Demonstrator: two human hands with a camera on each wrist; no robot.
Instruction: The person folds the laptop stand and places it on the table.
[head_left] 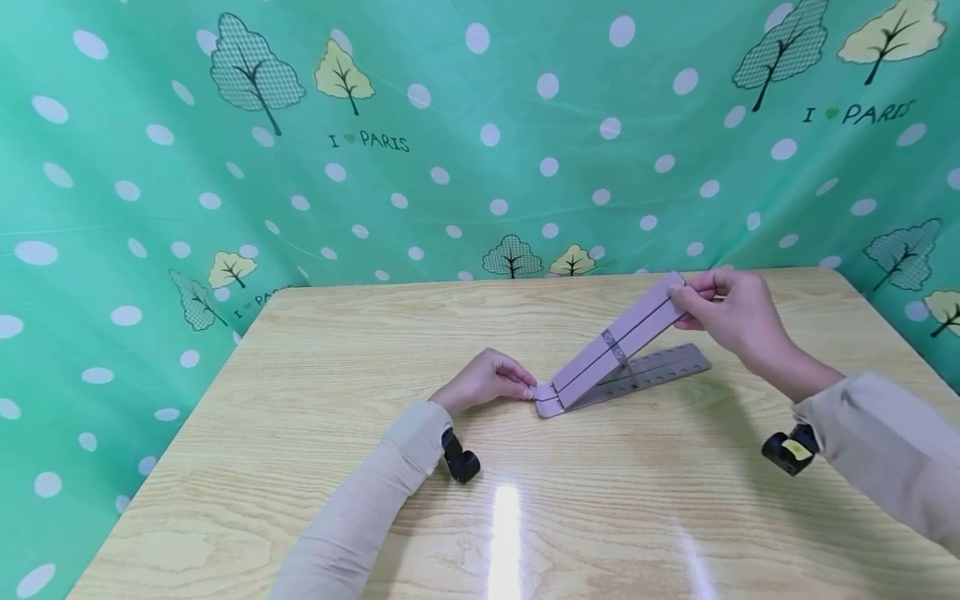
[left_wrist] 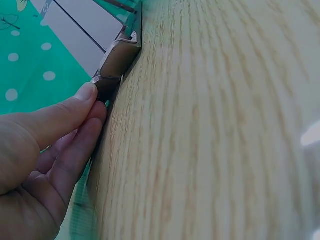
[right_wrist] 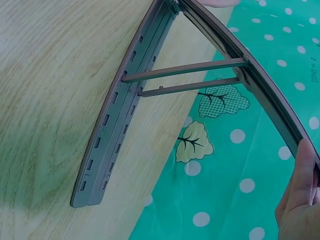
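Note:
A slim folding laptop stand (head_left: pixel 643 323), pale purple-grey on its upper panel, is propped up in a V on the table. Its slotted base (right_wrist: pixel 107 125) lies flat, while two thin struts (right_wrist: pixel 185 71) run from base slots to the raised panel. My left hand (head_left: pixel 487 379) pinches the short hinged end (left_wrist: pixel 117 60) between thumb and fingers, low at the tabletop. Up at the panel's far end, my right hand (head_left: pixel 731 312) grips the edge, thumb on top and fingers beneath. Part of the base is hidden behind the panel in the head view.
The stand rests on a light wood-grain table (head_left: pixel 337 350). A green dotted cloth (head_left: pixel 450 125) with tree prints hangs behind and beside it. Black wrist cameras sit below each cuff, the left one (head_left: pixel 461 462) close to the tabletop.

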